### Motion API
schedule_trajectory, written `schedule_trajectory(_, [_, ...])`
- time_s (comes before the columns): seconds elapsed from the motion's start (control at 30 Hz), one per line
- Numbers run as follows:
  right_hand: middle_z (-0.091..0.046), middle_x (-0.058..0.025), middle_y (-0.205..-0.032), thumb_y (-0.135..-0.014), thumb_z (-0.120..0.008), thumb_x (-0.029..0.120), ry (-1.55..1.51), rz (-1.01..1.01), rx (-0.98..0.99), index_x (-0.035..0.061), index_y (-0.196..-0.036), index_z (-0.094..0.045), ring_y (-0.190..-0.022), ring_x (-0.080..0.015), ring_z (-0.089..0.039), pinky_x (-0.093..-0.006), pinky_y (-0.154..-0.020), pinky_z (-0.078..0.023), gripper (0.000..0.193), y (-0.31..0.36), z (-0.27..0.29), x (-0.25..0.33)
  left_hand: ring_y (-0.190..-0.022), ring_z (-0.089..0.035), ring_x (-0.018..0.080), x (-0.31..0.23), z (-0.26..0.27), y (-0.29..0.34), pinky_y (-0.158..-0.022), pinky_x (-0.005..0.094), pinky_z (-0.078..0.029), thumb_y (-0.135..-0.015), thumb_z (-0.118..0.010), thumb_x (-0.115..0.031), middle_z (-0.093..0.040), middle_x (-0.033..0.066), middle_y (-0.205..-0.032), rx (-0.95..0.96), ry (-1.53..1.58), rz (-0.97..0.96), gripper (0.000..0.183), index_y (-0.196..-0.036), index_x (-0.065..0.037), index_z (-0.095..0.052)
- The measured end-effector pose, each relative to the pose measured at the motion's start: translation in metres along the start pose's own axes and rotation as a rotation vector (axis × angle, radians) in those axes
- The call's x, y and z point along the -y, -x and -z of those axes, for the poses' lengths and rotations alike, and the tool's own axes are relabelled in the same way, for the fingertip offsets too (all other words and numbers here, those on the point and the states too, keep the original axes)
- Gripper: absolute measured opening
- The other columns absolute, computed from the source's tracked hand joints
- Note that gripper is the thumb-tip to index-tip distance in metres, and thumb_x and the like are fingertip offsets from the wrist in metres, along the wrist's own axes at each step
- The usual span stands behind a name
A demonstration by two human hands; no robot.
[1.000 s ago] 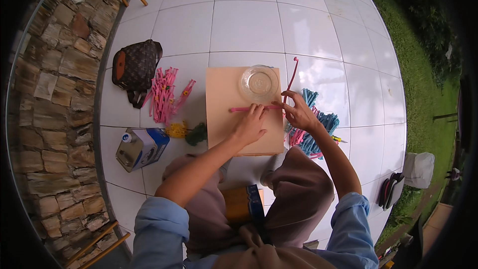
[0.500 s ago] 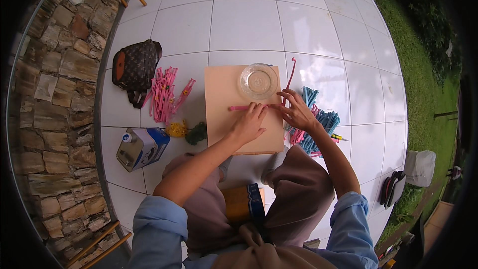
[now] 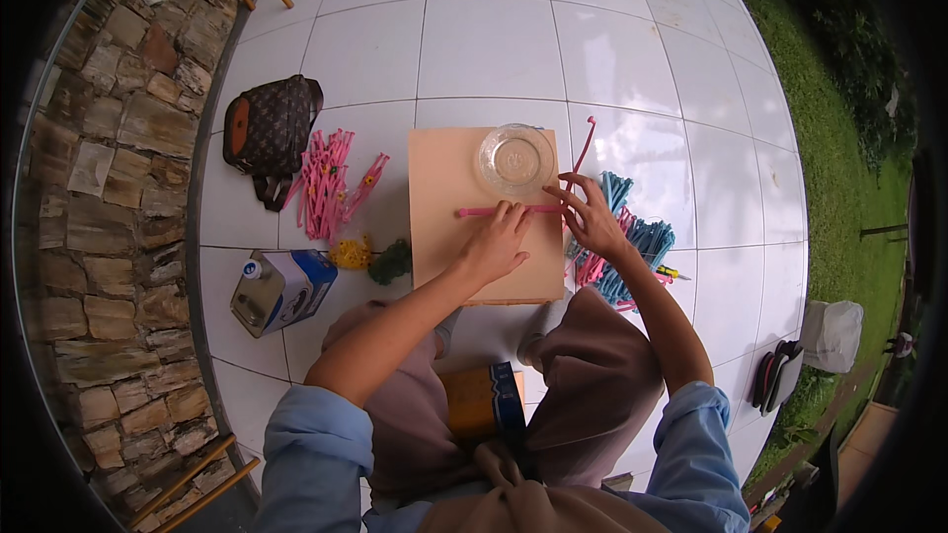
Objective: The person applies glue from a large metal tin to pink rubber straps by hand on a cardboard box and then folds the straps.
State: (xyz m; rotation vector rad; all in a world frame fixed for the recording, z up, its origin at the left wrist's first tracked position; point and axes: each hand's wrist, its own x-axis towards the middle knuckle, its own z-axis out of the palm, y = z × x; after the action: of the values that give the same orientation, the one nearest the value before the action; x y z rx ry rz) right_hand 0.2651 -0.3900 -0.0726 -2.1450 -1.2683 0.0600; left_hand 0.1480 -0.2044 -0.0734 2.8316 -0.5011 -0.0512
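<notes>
A slim pink strip (image 3: 476,212) lies crosswise on a tan board (image 3: 439,168). My left hand (image 3: 494,242) is closed over its middle, fingertips pressing it against the board. At the board's right edge my right hand (image 3: 593,224) pinches around the strip's right end, where a darker pink length (image 3: 584,151) sticks up and away past the fingers. Whether the two are one bent strip or two pieces, I cannot tell; the fingers hide the join. Just beyond my hands, a clear glass dish (image 3: 515,160) sits on the board.
Pink strips (image 3: 324,183) and yellow bits (image 3: 351,254) lie left, beside a dark green clump (image 3: 392,262). Bundled blue-green strips (image 3: 647,242) and a yellow-handled tool (image 3: 671,272) lie right. A brown bag (image 3: 276,128) and a metal can (image 3: 286,288) stand on the tiled floor.
My right fingers have shifted slightly along the strip, and its raised end has moved a little to the right. My left hand stays in place.
</notes>
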Motion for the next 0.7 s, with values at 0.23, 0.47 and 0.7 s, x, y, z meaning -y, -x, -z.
schedule_trajectory(0.23, [-0.045, -0.0156, -0.115, -0.076, -0.060, -0.001, -0.431, -0.365, -0.362, 0.0083, -0.129, -0.034, -0.099, -0.0252, -0.052, -0.0363, -0.087, -0.044, 0.060, -0.006, -0.023, 0.001, -0.108, -0.041, 0.0291, 0.002, -0.009, -0.003, -0.093, 0.0363, -0.039, -0.075, -0.064, -0.026, -0.044, 0.0162, -0.112, -0.121, 0.049, 0.035, 0.057, -0.121, 0.002, -0.048])
schedule_trajectory(0.47, [-0.057, -0.0142, -0.086, -0.079, -0.053, -0.009, -0.428, -0.398, -0.230, 0.0015, -0.131, -0.021, -0.079, -0.0218, -0.060, -0.0300, -0.068, -0.053, 0.062, 0.007, -0.026, 0.011, -0.102, -0.047, 0.0251, 0.016, -0.019, 0.001, -0.081, 0.0318, -0.049, -0.076, -0.055, -0.007, -0.046, 0.0122, -0.101, -0.285, 0.029, 0.061, 0.034, -0.110, -0.006, -0.059])
schedule_trajectory(0.7, [-0.056, -0.0132, -0.091, -0.079, -0.053, -0.012, -0.464, -0.364, -0.197, 0.0031, -0.131, -0.018, -0.085, -0.0227, -0.062, -0.0324, -0.074, -0.056, 0.065, 0.028, 0.028, 0.057, -0.086, -0.052, 0.0290, -0.005, 0.025, 0.010, -0.075, 0.0345, -0.048, -0.076, -0.056, -0.003, -0.048, 0.0128, -0.092, -0.570, -0.019, -0.069, 0.024, -0.100, -0.001, -0.054])
